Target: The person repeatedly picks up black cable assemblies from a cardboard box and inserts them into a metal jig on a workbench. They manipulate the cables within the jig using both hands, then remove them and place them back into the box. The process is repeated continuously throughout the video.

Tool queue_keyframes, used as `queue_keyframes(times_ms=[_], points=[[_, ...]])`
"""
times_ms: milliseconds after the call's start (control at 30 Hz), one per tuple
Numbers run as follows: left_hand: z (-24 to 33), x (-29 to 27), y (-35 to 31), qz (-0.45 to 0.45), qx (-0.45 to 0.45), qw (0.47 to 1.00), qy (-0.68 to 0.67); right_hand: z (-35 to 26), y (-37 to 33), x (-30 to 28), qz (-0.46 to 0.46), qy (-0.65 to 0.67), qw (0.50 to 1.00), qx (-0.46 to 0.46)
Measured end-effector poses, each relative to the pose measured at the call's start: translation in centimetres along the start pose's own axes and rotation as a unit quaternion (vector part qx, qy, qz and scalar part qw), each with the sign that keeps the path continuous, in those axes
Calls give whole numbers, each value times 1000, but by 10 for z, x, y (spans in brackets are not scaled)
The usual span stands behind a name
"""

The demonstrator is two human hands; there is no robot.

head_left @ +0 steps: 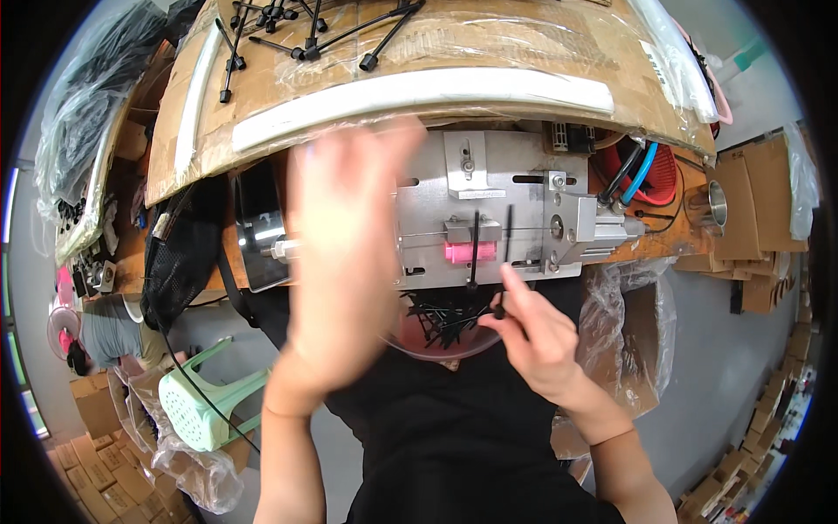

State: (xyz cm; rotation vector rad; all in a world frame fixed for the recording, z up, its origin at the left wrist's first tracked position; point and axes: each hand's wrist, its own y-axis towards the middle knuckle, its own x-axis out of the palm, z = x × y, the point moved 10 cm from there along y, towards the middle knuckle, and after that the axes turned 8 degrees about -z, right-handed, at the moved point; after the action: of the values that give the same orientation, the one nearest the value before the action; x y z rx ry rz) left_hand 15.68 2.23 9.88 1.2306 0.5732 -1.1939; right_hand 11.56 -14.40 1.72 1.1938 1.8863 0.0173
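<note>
My left hand (349, 210) is raised over the left part of a metal fixture plate (428, 192), its fingers smeared by motion. My right hand (543, 342) pinches a thin black rod (509, 240) near its thicker lower end, and the rod points upward across the plate. A second black rod (475, 253) stands across a bright pink block (461, 252) below a small metal clamp block (472, 229). Beneath the plate, a reddish translucent bowl (417, 348) holds many black thin pieces (443, 316), partly under my right hand.
A cardboard sheet (524, 52) with a white padded strip (419, 100) spans the far side, bearing several black rods (310, 44). A pneumatic cylinder (611, 231) sits right of the plate, beside a red basket (665, 175) and metal cup (705, 205). A green stool (196, 406) stands left.
</note>
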Motion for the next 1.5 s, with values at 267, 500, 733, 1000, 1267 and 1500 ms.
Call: queue_keyframes(times_ms=[267, 500, 733, 1000, 1267, 1500], points=[[-102, -8, 93, -110, 33, 993, -20, 6, 11, 35, -50, 7, 999, 2], [-89, -34, 47, -93, 20, 993, -71, -41, 82, -22, -93, -85, 986, -113], [-32, -28, -45, 87, -51, 995, 25, -29, 269, 44, -197, -228, 931, -207], [56, 83, -85, -80, 18, 997, 1, -50, 228, -69, -79, 242, 956, 144], [54, 97, -82, -110, -8, 994, 19, 2, 104, -123, 54, 208, 975, -52], [44, 67, -88, -114, -75, 988, -71, 0, 8, -9, 7, 52, 999, 3]])
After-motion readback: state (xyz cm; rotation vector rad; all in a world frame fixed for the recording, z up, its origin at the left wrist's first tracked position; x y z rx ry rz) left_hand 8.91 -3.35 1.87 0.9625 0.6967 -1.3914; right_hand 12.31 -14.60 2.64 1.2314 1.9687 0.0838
